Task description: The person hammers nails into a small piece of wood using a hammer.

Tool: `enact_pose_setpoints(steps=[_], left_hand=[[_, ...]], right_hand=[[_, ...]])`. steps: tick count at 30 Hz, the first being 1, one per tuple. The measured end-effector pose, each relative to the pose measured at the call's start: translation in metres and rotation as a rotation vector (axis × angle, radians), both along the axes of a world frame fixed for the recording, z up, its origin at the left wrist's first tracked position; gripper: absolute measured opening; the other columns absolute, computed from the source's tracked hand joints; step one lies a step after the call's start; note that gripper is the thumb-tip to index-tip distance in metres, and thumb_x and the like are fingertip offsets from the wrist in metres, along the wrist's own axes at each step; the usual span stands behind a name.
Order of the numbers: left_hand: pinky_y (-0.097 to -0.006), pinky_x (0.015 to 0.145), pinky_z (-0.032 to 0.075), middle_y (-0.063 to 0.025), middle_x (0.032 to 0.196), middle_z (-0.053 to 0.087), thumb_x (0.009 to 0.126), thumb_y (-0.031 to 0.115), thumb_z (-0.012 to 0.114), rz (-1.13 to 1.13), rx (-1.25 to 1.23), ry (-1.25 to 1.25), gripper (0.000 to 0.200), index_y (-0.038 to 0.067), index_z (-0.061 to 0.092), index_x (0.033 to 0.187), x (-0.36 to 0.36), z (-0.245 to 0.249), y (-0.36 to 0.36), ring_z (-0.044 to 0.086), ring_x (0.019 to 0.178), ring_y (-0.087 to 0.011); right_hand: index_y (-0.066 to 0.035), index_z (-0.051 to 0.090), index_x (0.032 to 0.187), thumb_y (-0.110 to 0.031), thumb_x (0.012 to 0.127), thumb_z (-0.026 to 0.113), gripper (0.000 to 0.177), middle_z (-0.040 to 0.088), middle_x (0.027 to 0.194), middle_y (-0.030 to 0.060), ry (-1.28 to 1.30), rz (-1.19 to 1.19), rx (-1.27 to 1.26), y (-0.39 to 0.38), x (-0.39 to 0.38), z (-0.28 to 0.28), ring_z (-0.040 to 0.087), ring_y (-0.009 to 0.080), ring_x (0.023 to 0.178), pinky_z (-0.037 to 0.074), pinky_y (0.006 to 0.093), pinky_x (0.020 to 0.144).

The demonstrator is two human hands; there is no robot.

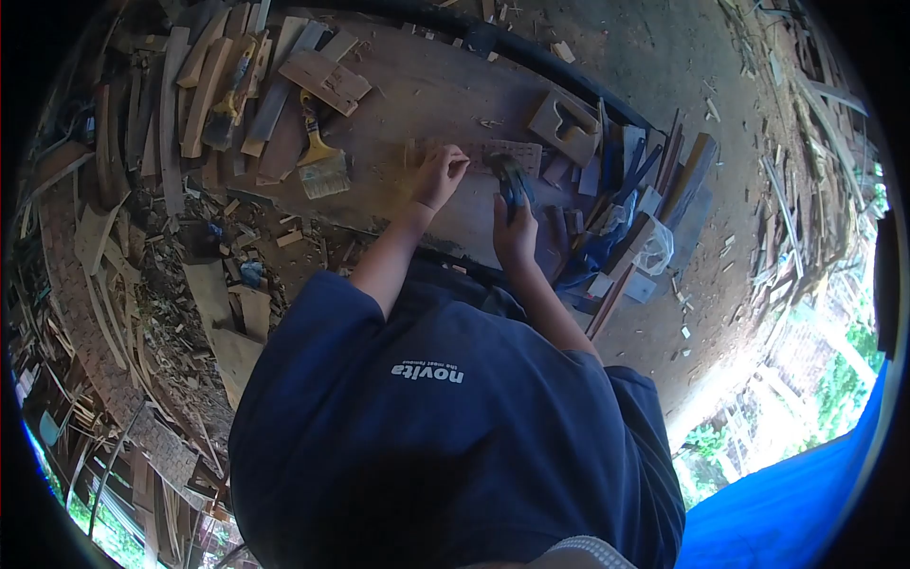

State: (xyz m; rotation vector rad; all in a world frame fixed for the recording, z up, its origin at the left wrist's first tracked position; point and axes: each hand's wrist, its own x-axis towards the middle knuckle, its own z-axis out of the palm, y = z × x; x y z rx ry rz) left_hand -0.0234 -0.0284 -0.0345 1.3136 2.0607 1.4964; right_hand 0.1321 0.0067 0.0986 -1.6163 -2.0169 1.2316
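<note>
My right hand point(515, 232) is wrapped round a dark, curved hand tool point(513, 177) with a bluish handle; its exact kind is too small to make out. The tool is over the right part of a reddish-brown wooden piece point(528, 155) with a row of small marks or holes on its face. My left hand point(442, 178) is by the left part of this piece, its fingertips pinched together. Whatever is between those fingertips, if anything, is too small to tell. The wooden piece lies on a broad brown work board point(398, 85), and the hands partly cover it.
To the left lie a wide paintbrush point(320, 156), another brush point(226, 114) and several wood offcuts point(327, 81). At right are a wooden block with a dark cutout point(566, 126), dark-handled tools point(637, 166) and a clear plastic bag point(654, 248). Scrap wood and shavings litter the ground.
</note>
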Motion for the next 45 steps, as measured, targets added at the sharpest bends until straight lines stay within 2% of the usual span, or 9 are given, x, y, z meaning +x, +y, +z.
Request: enact_pose_setpoints(steps=[2, 9, 11, 21, 28, 30, 35, 42, 45], left_hand=[[-0.0368, 0.075, 0.050, -0.0063, 0.090, 0.064, 0.077, 0.005, 0.072, 0.011, -0.024, -0.073, 0.023, 0.007, 0.056, 0.093, 0.000, 0.004, 0.001, 0.061, 0.089, -0.0283], [-0.0382, 0.072, 0.050, -0.0089, 0.089, 0.063, 0.076, 0.002, 0.072, -0.001, -0.006, -0.099, 0.030, 0.006, 0.053, 0.098, -0.001, 0.004, -0.003, 0.062, 0.084, -0.0304], [-0.0386, 0.071, 0.050, -0.0097, 0.089, 0.063, 0.076, 0.001, 0.072, 0.004, -0.053, -0.208, 0.032, 0.006, 0.052, 0.100, -0.001, -0.003, -0.005, 0.062, 0.084, -0.0306], [-0.0374, 0.069, 0.052, -0.0112, 0.090, 0.063, 0.076, -0.002, 0.071, -0.035, -0.043, -0.126, 0.034, 0.006, 0.050, 0.101, -0.004, 0.004, -0.004, 0.063, 0.085, -0.0298], [-0.0366, 0.070, 0.052, -0.0107, 0.091, 0.062, 0.074, -0.005, 0.071, -0.025, 0.022, 0.024, 0.036, 0.006, 0.049, 0.100, -0.004, 0.003, -0.003, 0.063, 0.085, -0.0287], [-0.0366, 0.071, 0.052, -0.0107, 0.091, 0.062, 0.074, -0.004, 0.072, -0.035, -0.007, -0.034, 0.035, 0.006, 0.050, 0.100, -0.003, 0.002, -0.005, 0.063, 0.085, -0.0293], [-0.0367, 0.072, 0.051, -0.0108, 0.092, 0.062, 0.075, -0.002, 0.072, -0.019, -0.023, -0.093, 0.035, 0.006, 0.051, 0.101, -0.002, 0.004, -0.005, 0.062, 0.085, -0.0307], [-0.0346, 0.071, 0.052, -0.0105, 0.094, 0.062, 0.077, 0.002, 0.072, -0.044, 0.003, -0.037, 0.033, 0.007, 0.051, 0.102, -0.003, -0.002, -0.003, 0.063, 0.082, -0.0270], [-0.0353, 0.071, 0.051, -0.0105, 0.094, 0.063, 0.078, 0.001, 0.071, -0.054, 0.034, -0.016, 0.033, 0.007, 0.051, 0.103, -0.005, 0.002, -0.002, 0.063, 0.083, -0.0273]], right_hand=[[-0.001, 0.056, 0.113, -0.026, 0.091, 0.060, 0.034, 0.063, 0.075, 0.0246, 0.078, 0.048, 0.109, 0.002, -0.004, -0.016, 0.065, 0.0402, 0.070, 0.049, 0.0427, 0.062], [-0.001, 0.054, 0.118, -0.025, 0.091, 0.060, 0.037, 0.064, 0.076, 0.0258, 0.045, 0.118, 0.032, -0.001, -0.011, -0.030, 0.064, 0.0430, 0.073, 0.049, 0.0467, 0.062], [-0.002, 0.054, 0.113, -0.027, 0.090, 0.060, 0.035, 0.064, 0.076, 0.0259, -0.147, 0.220, 0.006, 0.001, -0.010, -0.035, 0.063, 0.0451, 0.072, 0.048, 0.0490, 0.061], [-0.002, 0.052, 0.105, -0.029, 0.089, 0.060, 0.032, 0.063, 0.075, 0.0263, -0.218, 0.271, 0.062, -0.003, -0.005, -0.040, 0.061, 0.0463, 0.072, 0.047, 0.0528, 0.059], [-0.002, 0.051, 0.109, -0.026, 0.090, 0.058, 0.031, 0.062, 0.074, 0.0267, -0.145, 0.258, 0.073, -0.002, -0.008, -0.035, 0.061, 0.0465, 0.071, 0.048, 0.0524, 0.060], [-0.002, 0.052, 0.109, -0.025, 0.090, 0.059, 0.030, 0.062, 0.073, 0.0266, -0.206, 0.259, 0.046, 0.001, -0.010, -0.032, 0.061, 0.0462, 0.070, 0.048, 0.0520, 0.060], [-0.002, 0.053, 0.104, -0.027, 0.091, 0.058, 0.028, 0.062, 0.073, 0.0268, 0.027, 0.203, 0.062, 0.003, -0.010, -0.022, 0.061, 0.0466, 0.070, 0.047, 0.0527, 0.059], [-0.004, 0.052, 0.103, -0.028, 0.091, 0.058, 0.028, 0.062, 0.074, 0.0267, -0.141, 0.316, 0.083, 0.013, -0.003, -0.032, 0.061, 0.0467, 0.070, 0.046, 0.0534, 0.059], [-0.004, 0.050, 0.101, -0.031, 0.091, 0.056, 0.029, 0.063, 0.074, 0.0264, 0.000, 0.237, 0.050, 0.011, 0.001, -0.036, 0.061, 0.0469, 0.069, 0.047, 0.0546, 0.059]])
